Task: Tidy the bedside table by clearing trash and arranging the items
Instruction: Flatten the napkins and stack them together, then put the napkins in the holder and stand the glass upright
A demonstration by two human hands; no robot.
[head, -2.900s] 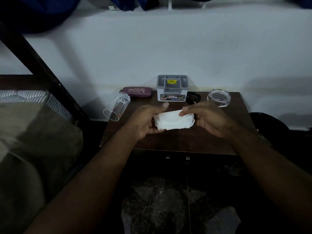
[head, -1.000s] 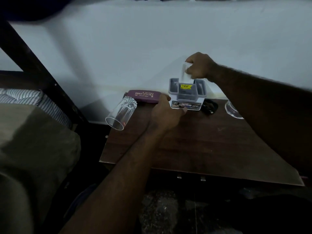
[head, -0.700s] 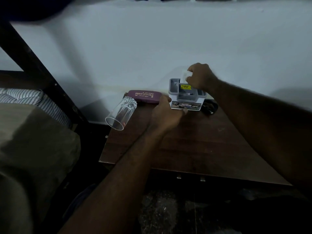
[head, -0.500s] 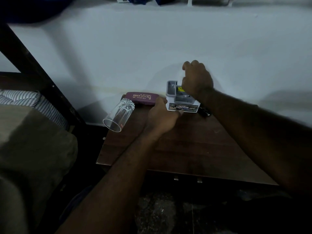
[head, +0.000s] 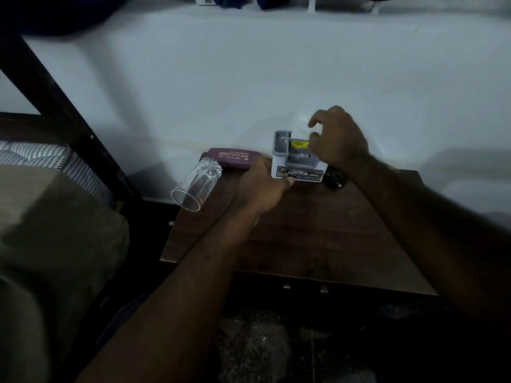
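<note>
A grey and white organizer box (head: 287,161) stands at the back of the dark wooden bedside table (head: 318,239). My left hand (head: 262,186) grips the box's front left corner. Over the right side of the box hovers my right hand (head: 338,139), fingers curled and apart, nothing visible in them. The white tissue is out of sight. A clear drinking glass (head: 193,186) lies on its side, overhanging the table's left edge. Behind the glass, a maroon spectacle case (head: 233,157) rests against the wall.
A small black object (head: 336,178) sits just right of the box, partly under my right wrist. A bed with a striped mattress (head: 33,158) and a dark slanted post (head: 55,106) lies to the left. The white wall rises behind the table.
My right hand carried the folded tissue up over the box, pushed it down into it, and now lifts with fingers apart. My left hand moved to the box's corner and stays there.
</note>
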